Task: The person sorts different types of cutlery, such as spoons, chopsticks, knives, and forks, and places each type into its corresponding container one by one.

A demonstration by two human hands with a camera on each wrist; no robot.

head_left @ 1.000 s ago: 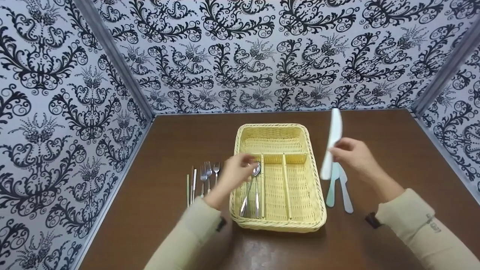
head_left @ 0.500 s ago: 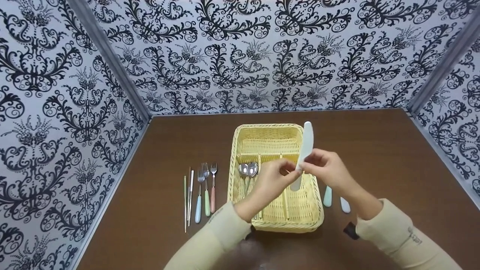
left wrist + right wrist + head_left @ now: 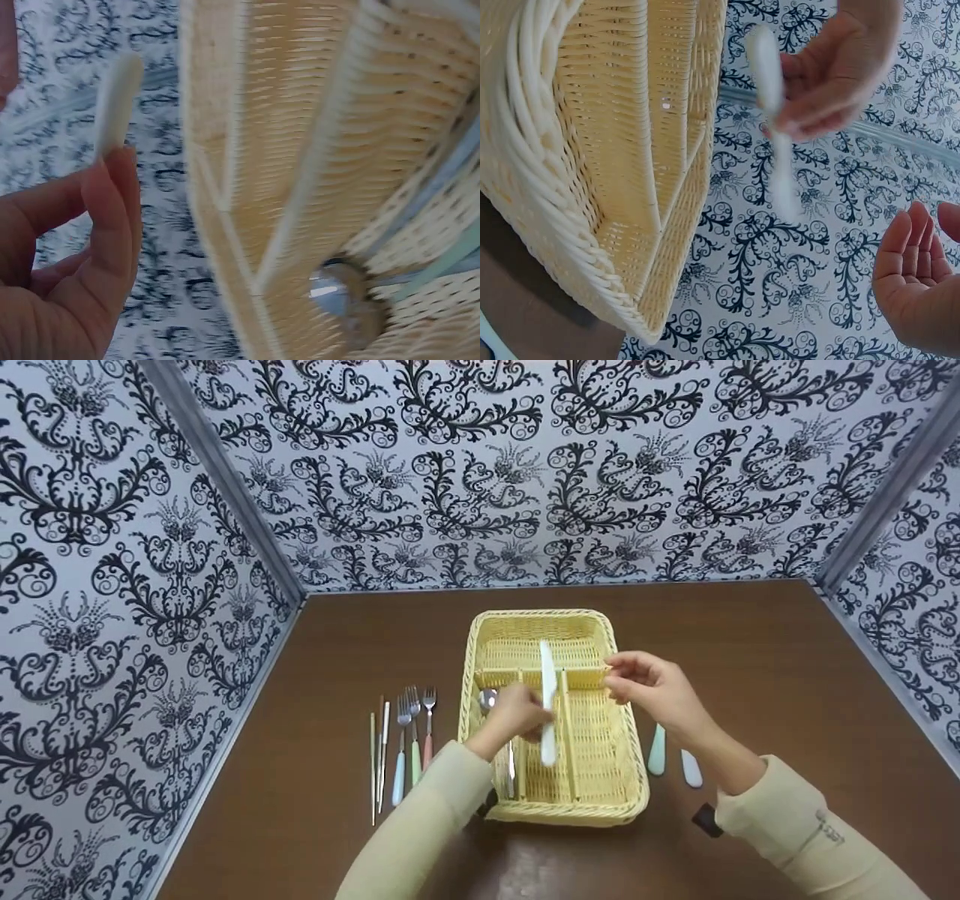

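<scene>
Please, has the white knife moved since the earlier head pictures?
Yes. Against the basket, the white knife has moved left: first it was beyond the right rim, now the left hand holds it above the basket.

Knife (image 3: 549, 690) above basket (image 3: 570, 811); spoons (image 3: 488, 698) inside; forks (image 3: 415, 756), chopsticks (image 3: 373, 771) left; other knives (image 3: 657, 751) right.

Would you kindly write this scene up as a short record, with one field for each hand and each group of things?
Left hand: pinches a white knife above the basket
Right hand: near the basket's right side, holding nothing
Basket: yellow, woven, divided into compartments
In basket, left side: spoons, partly hidden
Left of basket: three forks with blue, green and pink handles; chopsticks further left
Right of basket: green handle and pale handle, other ends hidden
</scene>
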